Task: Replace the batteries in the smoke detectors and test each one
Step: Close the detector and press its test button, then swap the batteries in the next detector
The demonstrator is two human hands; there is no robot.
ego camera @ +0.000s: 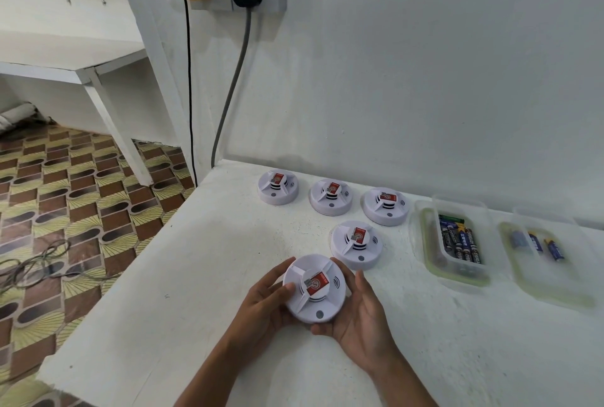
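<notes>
1. Five smoke detectors in view: one held detector (314, 289) lifted just above the counter (202, 276), gripped by both hands; four others on the counter, namely the near detector (356, 245) just beyond the held one and a back row of three: back left detector (277, 187), back middle detector (330, 196), back right detector (385, 206).
2. Left hand (266, 300) curled around the left edge, thumb pressing on the top face. Right hand (356, 318) cupped under the right and lower edge, fingers bent around the rim.
3. Could slip and fall on the counter if twisted open with a loose hold; smooth round plastic, little to catch on.
4. Could knock the near detector, very close to the right fingertips, if turned with a wide movement.
5. Could mix fresh and used cells: two clear boxes on the right, the near box (457, 240) with several batteries (461, 238), the far box (545, 253) with few batteries (539, 243). No visible sign of which box is which.
6. Hidden: underside of the held detector, so battery door and battery inside not seen. Impossible to say which detectors are already done.
7. Hard to make out: text on the red labels, battery brand print, blurred far box. Wall sockets partly cut off at the top edge.
</notes>
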